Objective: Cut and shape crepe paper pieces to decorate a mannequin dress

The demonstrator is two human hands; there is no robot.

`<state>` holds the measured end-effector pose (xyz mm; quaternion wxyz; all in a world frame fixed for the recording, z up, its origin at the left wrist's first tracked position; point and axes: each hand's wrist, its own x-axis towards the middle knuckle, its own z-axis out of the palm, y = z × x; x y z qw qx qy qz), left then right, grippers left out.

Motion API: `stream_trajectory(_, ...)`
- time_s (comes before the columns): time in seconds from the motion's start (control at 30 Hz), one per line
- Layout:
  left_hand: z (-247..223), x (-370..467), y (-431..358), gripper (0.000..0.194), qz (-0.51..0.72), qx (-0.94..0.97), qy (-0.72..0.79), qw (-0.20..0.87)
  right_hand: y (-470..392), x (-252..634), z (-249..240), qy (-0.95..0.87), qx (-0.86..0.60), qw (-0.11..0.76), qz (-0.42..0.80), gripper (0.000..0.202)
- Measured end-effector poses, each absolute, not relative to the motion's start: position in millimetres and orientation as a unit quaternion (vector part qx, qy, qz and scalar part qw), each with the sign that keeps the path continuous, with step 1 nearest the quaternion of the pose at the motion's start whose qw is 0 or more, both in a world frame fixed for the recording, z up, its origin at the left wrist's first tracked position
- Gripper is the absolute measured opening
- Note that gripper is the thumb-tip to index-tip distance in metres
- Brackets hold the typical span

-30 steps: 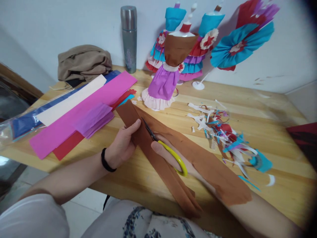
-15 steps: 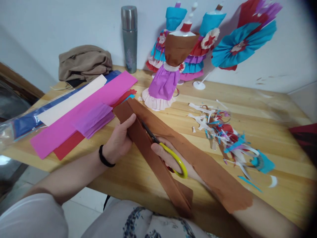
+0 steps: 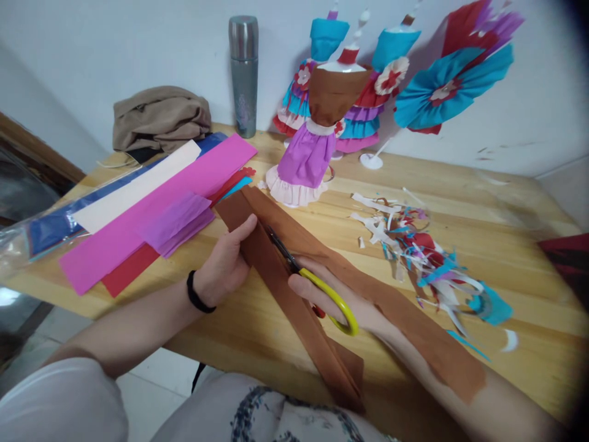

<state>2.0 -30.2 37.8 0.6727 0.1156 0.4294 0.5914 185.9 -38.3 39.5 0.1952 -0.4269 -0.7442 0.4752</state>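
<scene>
Stretching toward the near edge of the wooden table [image 3: 464, 184], brown paper [image 3: 286, 298] sits left of the scraps [image 3: 421, 242], wood showing between; the left hand [image 3: 225, 264] pinches its far end; the right hand [image 3: 339, 283] grips scissors [image 3: 291, 260].

A grey flask [image 3: 244, 95] stands upright by the wall. Left of it sits a crumpled brown cloth [image 3: 161, 120]; in front of it, leftward, lie a cream strip [image 3: 138, 187] and a pink sheet [image 3: 161, 202]. Right of the flask are dressed mannequins [image 3: 307, 156] and a blue pleated rosette [image 3: 423, 95]; nearer than these, colourful scraps [image 3: 426, 252].
</scene>
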Motion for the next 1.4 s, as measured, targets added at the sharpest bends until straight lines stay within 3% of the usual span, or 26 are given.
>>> stream_trajectory(0.17, 38.4, 4.9, -29.8, 0.028, 0.594, 0.092, 0.432, 0.672, -27.2, 184.3, 55.4, -0.742, -0.363, 0.171, 0.537, 0.046)
stream_trajectory(0.43, 36.4, 8.9, -32.8, 0.027, 0.591, 0.097, 0.431, 0.675, -13.2, 178.8, 49.8, -0.777, -0.311, 0.16, 0.523, 0.051)
stream_trajectory(0.67, 37.2, 11.4, -35.0, 0.028, 0.601, 0.094, 0.433, 0.665, -11.3, 174.8, 43.9, -0.789, -0.308, 0.179, 0.5, 0.06)
stream_trajectory(0.97, 36.1, 10.1, -35.5, 0.026, 0.587, 0.094, 0.442, 0.672, -13.1, 174.5, 29.8, -0.787, -0.336, 0.188, 0.482, 0.053)
stream_trajectory(1.13, 38.8, 8.4, -34.7, 0.037, 0.585, 0.099, 0.425, 0.683, -13.8, 176.4, 29.2, -0.795, -0.335, 0.193, 0.467, 0.052)
stream_trajectory(1.4, 40.1, 5.6, -29.7, 0.032, 0.602, 0.09, 0.458, 0.648, -15.2, 179.2, 38.9, -0.777, -0.332, 0.175, 0.506, 0.055)
